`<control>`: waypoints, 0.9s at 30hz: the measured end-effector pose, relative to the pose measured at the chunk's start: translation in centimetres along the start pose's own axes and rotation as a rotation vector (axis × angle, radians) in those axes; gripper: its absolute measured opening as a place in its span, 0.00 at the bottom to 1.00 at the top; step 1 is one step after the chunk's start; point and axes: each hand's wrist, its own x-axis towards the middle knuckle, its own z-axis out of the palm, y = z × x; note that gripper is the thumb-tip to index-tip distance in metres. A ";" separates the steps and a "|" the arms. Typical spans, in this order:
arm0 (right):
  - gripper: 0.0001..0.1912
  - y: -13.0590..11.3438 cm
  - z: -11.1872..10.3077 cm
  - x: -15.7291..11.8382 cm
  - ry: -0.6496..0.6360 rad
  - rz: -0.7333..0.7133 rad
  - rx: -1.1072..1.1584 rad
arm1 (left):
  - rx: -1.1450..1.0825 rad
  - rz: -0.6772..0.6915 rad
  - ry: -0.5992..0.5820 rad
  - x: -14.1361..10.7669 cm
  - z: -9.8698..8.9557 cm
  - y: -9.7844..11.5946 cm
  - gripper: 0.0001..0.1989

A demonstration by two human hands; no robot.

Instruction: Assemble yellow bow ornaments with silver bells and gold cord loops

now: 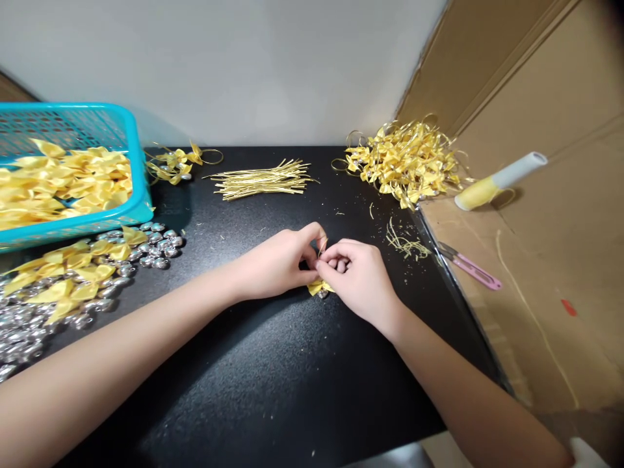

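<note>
My left hand (291, 260) and my right hand (361, 276) meet over the middle of the black table, fingertips close together. Both are closed in a pinch on a thin gold cord (322, 247), of which only a short bit shows between the fingers. Just below the fingertips is a yellow ribbon bow (316, 286), partly covered by the hands. A small silver bell-like bead (322, 294) sits at its lower edge. How the cord joins the bow is hidden by my fingers.
A turquoise basket (141, 188) of yellow bows stands left, with silver beads (160, 247) and loose bows before it. Cut gold cords (266, 180) lie at the back. Looped bows (404, 162) are heaped back right, near cord scraps (407, 244), a pink cutter (475, 270) and a white tube (519, 170).
</note>
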 end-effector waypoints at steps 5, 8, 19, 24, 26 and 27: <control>0.05 0.3 -0.2 0.2 -0.077 -0.013 0.112 | -0.024 -0.004 0.042 -0.4 0.3 -0.2 0.14; 0.06 0.4 -0.3 0.4 -0.085 -0.007 0.143 | -0.059 -0.017 0.056 -0.6 0.4 -0.3 0.14; 0.05 0.6 -0.4 0.7 -0.072 0.011 0.194 | -0.158 -0.044 0.048 -0.9 0.7 -0.8 0.16; 0.05 0.6 -0.4 0.7 -0.064 0.018 0.210 | -0.164 -0.030 0.037 -0.9 0.9 -0.7 0.15; 0.05 0.7 -0.4 0.8 -0.064 0.021 0.215 | -0.171 -0.026 0.039 -0.9 1.0 -0.7 0.15; 0.05 0.7 -0.4 0.8 -0.063 0.021 0.217 | -0.176 -0.025 0.039 -1.0 1.0 -0.8 0.15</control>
